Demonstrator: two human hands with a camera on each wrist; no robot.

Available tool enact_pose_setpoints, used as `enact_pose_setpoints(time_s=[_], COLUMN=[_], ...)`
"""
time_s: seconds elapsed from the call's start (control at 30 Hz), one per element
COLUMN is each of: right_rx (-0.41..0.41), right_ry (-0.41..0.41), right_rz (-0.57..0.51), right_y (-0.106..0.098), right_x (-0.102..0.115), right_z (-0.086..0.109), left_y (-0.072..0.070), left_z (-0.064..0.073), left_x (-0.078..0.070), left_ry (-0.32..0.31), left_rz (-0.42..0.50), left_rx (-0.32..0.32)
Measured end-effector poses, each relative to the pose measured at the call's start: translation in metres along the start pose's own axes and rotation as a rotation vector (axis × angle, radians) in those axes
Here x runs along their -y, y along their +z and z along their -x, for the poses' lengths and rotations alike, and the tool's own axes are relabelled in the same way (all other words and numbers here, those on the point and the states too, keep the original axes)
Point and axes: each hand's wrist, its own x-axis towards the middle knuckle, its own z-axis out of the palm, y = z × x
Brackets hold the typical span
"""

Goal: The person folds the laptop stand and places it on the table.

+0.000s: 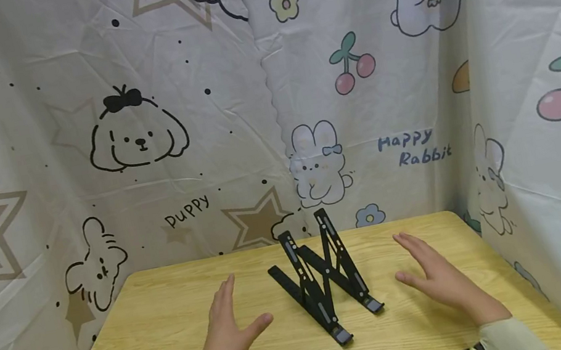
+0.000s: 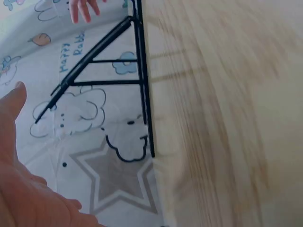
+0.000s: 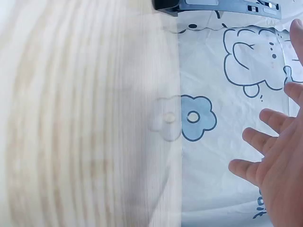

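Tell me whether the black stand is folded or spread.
Spread. The black stand has its upper arms raised at an angle from its base bars, with struts between them.

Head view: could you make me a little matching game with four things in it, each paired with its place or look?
Things:
1. stand
2. right hand
3. table
4. cloth

Places and looks:
A. yellowish wood grain
B. pale, printed with cartoons, behind the table
C. to the right of the stand, fingers apart from it
D. black, standing unfolded

Right pairs: 1-D, 2-C, 3-A, 4-B.
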Motion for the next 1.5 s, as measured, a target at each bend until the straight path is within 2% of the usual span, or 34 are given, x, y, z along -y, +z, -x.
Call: enact_pose_setpoints(time_s=[0.23, 0.43, 0.67, 0.87, 1.1, 1.27, 1.5], right_rx=[0.01, 0.024, 0.075, 0.104, 0.154, 0.193, 0.235], right_ry=[0.044, 0.028, 0.077, 0.108, 0.116, 0.131, 0.154], right_rz=[-0.125, -0.29, -0.481, -0.534, -0.638, -0.689, -0.731], right_y=[0.001, 0.003, 0.005, 0.005, 0.013, 0.019, 0.025], right_x=[-0.001, -0.002, -0.004, -0.005, -0.009, -0.007, -0.007], right_z=[-0.006, -0.016, -0.029, -0.037, -0.043, -0.049, -0.052], left_y=[0.006, 0.013, 0.025, 0.042, 0.059, 0.065, 0.074], left_z=[0.001, 0.0, -0.001, 0.0, 0.004, 0.003, 0.0], left_x=[-0.013, -0.022, -0.029, -0.036, -0.046, -0.052, -0.052], left_ry=[-0.03, -0.066, -0.099, -0.148, -0.188, -0.184, -0.216], left_rz=[0.065, 0.223, 0.416, 0.535, 0.652, 0.688, 0.742], left_rx=[-0.038, -0.061, -0.057, -0.064, -0.028, -0.015, 0.004])
